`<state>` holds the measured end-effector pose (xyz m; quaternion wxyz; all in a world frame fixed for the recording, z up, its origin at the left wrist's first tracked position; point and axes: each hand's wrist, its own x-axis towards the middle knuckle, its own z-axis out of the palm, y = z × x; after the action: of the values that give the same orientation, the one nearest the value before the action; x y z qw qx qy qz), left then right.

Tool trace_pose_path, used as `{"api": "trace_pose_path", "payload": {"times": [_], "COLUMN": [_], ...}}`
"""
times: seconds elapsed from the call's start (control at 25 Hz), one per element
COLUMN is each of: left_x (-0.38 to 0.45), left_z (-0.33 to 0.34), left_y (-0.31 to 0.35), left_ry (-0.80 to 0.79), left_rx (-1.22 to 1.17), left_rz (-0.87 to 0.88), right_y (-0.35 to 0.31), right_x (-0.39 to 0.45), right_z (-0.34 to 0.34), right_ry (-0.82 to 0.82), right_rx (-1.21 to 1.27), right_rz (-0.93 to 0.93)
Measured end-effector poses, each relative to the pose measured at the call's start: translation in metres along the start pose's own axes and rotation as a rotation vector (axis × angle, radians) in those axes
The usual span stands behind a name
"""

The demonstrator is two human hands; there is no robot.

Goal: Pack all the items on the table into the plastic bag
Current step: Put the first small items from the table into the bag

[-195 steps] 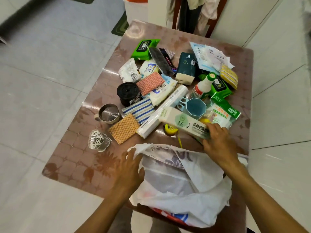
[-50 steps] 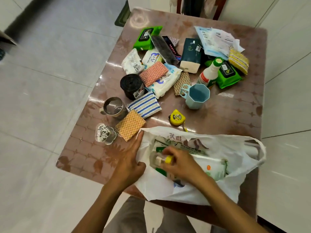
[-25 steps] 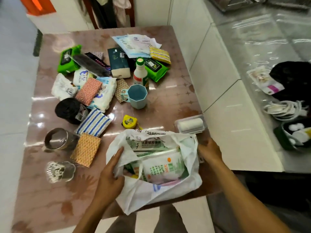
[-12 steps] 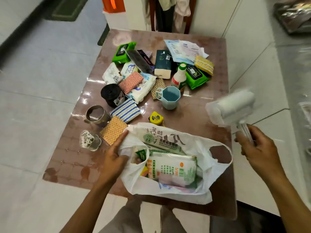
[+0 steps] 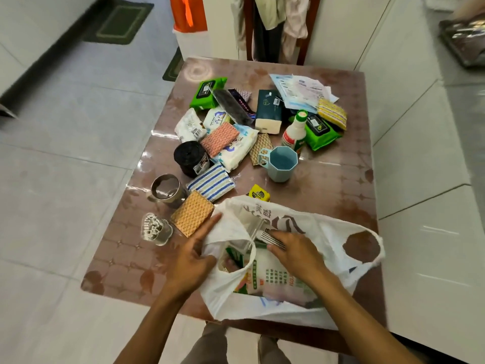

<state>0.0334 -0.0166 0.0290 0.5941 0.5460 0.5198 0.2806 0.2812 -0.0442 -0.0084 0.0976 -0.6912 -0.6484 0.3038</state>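
The white plastic bag point(image 5: 328, 232) lies open at the table's near edge, with green-and-white packs inside. My left hand point(image 5: 193, 258) pinches the bag's left rim. Inside the mouth, my right hand point(image 5: 296, 254) grips the handle of the lint roller point(image 5: 253, 227), whose clear-covered head is partly under the bag's upper flap. Outside the bag sit a yellow tape measure point(image 5: 259, 193), blue cup point(image 5: 282, 164), orange cloth point(image 5: 191, 216), striped cloth point(image 5: 210, 181), metal cup point(image 5: 168, 190), cotton swab jar point(image 5: 154, 228), black bag roll point(image 5: 189, 157) and white bottle point(image 5: 295, 132).
Farther back on the brown table point(image 5: 330, 185) are green wipe packs point(image 5: 207, 93), a dark tissue box point(image 5: 269, 110), papers point(image 5: 301, 88) and a yellow sponge point(image 5: 332, 112). A chair with clothes point(image 5: 273, 24) stands behind; a white counter point(image 5: 420, 153) runs along the right.
My right hand has brought the lint roller from the air at the table's right down into the bag. My left hand still holds the bag's left rim.
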Motion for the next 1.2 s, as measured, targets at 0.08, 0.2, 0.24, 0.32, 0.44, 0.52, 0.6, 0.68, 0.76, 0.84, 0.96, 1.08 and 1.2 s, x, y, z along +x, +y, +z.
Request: {"api": "trace_pose_path", "payload": {"times": [0.08, 0.2, 0.24, 0.32, 0.44, 0.52, 0.6, 0.68, 0.76, 0.84, 0.96, 1.08, 1.2], "left_x": [0.001, 0.005, 0.006, 0.005, 0.003, 0.008, 0.014, 0.020, 0.021, 0.017, 0.013, 0.014, 0.011], "left_z": [0.001, 0.000, 0.000, 0.002, 0.001, 0.000, 0.003, 0.005, 0.009, 0.012, 0.012, 0.007, 0.009], "left_y": [-0.002, -0.003, -0.005, -0.008, -0.010, -0.009, -0.003, 0.005, 0.007, 0.006, 0.000, -0.005, -0.003], "left_ry": [-0.021, -0.037, -0.040, -0.055, 0.035, 0.159, 0.222, 0.255, 0.258, 0.225, 0.139, 0.155, 0.162], "left_rx": [0.034, 0.054, 0.061, 0.066, 0.058, 0.033, 0.022, 0.080, 0.179, 0.348, 0.481, 0.483, 0.463], "left_rz": [-0.008, -0.019, -0.014, -0.011, 0.010, 0.012, -0.025, -0.042, -0.027, 0.046, 0.153, 0.196, 0.194], "right_y": [0.012, 0.043, 0.051, 0.053, 0.022, -0.002, -0.019, -0.027, -0.029, -0.027, -0.020, -0.013, -0.015], "right_x": [0.005, -0.013, -0.019, -0.023, -0.023, -0.018, 0.006, 0.047, 0.093, 0.132, 0.166, 0.180, 0.166], "right_z": [0.003, -0.002, -0.007, -0.015, -0.030, -0.047, -0.065, -0.072, -0.054, -0.026, -0.002, 0.007, -0.011], "right_ry": [-0.025, 0.004, -0.001, -0.087, 0.053, 0.293, 0.445, 0.393, 0.205, -0.001, -0.124, -0.125, -0.048], "right_rx": [-0.239, -0.366, -0.353, -0.389, -0.414, -0.224, -0.014, 0.045, -0.039, -0.109, -0.066, -0.154, -0.083], "right_rz": [0.060, 0.191, 0.230, 0.262, 0.120, -0.026, -0.094, -0.021, 0.106, 0.202, 0.311, 0.278, 0.286]}}
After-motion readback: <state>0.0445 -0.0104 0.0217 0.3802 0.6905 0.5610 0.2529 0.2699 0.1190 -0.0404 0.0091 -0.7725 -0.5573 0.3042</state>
